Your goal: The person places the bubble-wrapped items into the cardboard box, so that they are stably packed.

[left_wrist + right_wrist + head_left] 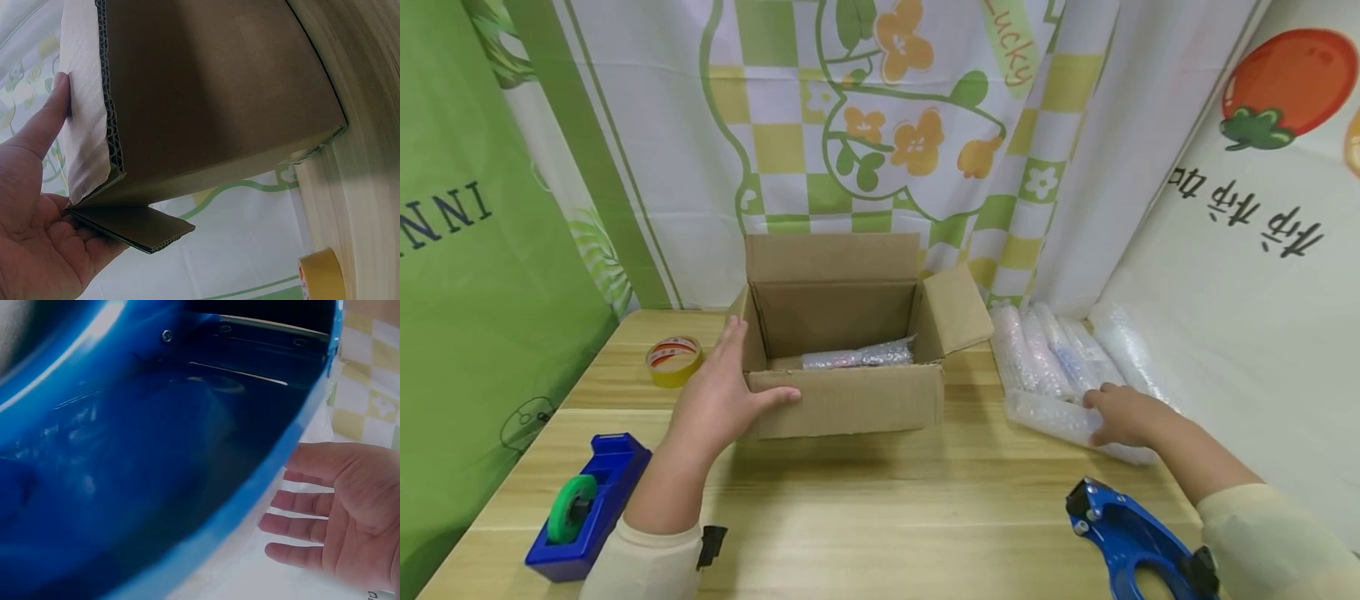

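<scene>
My left hand grips the near left corner of an open cardboard box. In the left wrist view its thumb presses the front flap, while the other fingers lie behind a side flap. A bubble-wrapped item lies inside the box. On the right, my right hand reaches over a bubble-wrapped roll lying crosswise, its fingertips at the wrap. The right wrist view shows the fingers spread and fairly straight; a blue tape gun blocks much of that view.
Several more bubble-wrapped items lie side by side behind the right hand. The blue tape gun stands at front right. A yellow tape roll is left of the box. At front left is a blue desk tape dispenser. Curtains hang around the table.
</scene>
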`<state>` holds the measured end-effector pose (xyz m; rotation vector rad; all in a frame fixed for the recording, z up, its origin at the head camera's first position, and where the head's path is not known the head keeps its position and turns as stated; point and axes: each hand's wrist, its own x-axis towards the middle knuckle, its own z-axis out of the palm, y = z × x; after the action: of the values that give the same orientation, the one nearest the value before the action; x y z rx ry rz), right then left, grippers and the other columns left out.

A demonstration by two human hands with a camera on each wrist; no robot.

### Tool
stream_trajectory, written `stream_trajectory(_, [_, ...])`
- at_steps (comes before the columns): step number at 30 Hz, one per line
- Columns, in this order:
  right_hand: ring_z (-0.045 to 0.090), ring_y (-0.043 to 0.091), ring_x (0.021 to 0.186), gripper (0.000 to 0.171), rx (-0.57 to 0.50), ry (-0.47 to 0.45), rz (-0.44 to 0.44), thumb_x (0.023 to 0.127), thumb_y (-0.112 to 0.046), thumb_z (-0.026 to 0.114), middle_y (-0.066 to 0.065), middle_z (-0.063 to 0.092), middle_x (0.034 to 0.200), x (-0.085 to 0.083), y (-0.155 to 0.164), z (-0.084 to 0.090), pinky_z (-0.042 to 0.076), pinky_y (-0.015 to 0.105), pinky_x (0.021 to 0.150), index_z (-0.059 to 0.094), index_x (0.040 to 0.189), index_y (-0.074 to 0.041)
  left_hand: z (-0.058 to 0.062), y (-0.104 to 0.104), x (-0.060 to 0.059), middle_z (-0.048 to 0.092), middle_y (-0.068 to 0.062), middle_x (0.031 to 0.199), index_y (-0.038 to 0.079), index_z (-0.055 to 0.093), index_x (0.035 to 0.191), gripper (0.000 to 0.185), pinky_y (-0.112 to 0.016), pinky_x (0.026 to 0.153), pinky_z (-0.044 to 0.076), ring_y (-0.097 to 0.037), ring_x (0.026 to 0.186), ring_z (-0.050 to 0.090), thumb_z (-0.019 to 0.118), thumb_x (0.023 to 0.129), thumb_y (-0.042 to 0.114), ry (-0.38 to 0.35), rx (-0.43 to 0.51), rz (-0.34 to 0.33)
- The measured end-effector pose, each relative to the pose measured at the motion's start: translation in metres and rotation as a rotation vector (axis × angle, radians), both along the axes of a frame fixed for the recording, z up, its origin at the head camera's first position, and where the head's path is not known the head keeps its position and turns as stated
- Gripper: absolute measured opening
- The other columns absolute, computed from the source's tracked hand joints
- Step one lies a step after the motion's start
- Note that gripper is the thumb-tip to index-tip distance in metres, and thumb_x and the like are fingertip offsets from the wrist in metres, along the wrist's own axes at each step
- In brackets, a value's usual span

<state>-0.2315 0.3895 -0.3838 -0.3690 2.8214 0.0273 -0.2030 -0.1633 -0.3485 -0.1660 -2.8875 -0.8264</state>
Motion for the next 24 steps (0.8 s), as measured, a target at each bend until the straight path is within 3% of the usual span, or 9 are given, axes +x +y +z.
stream_trajectory(6, [0.061,0.041,0.098,0.049,0.019,0.003,0.002,0.078,-0.031,0.080,0.021,0.061,0.111,0.003,0.002,0.001,0.052,0.058,0.078,0.064,0.117,-0.005,0.000,0.001,-0.001,0.003,-0.013,0.165,0.006,0.006,0.158,0.128,-0.063,0.109,0.033,-0.044,0.146,0.021,0.074,0.070,0.069,0.000,0.002,-0.003])
stream_trajectory(14, [0.062,0.042,0.102,0.047,-0.002,0.034,0.059,0.082,-0.031,0.078,0.019,0.067,0.111,0.004,0.005,0.010,0.051,0.056,0.082,0.064,0.117,-0.003,0.001,0.002,-0.002,0.003,-0.013,0.165,0.006,0.005,0.159,0.128,-0.063,0.108,0.033,-0.044,0.146,0.021,0.074,0.071,0.069,-0.002,0.000,0.000])
stream_trajectory(20, [0.065,0.035,0.095,0.045,-0.081,0.072,0.099,0.084,-0.033,0.076,0.015,0.069,0.105,0.007,-0.003,0.035,0.053,0.052,0.078,0.063,0.115,-0.003,0.000,0.001,0.000,0.002,-0.012,0.165,0.006,0.005,0.159,0.128,-0.062,0.107,0.034,-0.044,0.146,0.022,0.073,0.071,0.070,-0.006,0.002,0.002])
stream_trajectory(24, [0.064,0.036,0.102,0.052,-0.144,0.104,0.087,0.088,-0.038,0.072,0.017,0.066,0.111,0.008,-0.011,0.058,0.052,0.053,0.082,0.059,0.123,-0.002,0.000,0.000,0.000,0.002,-0.012,0.165,0.006,0.005,0.159,0.128,-0.062,0.106,0.035,-0.044,0.146,0.023,0.073,0.071,0.070,-0.004,-0.003,0.004])
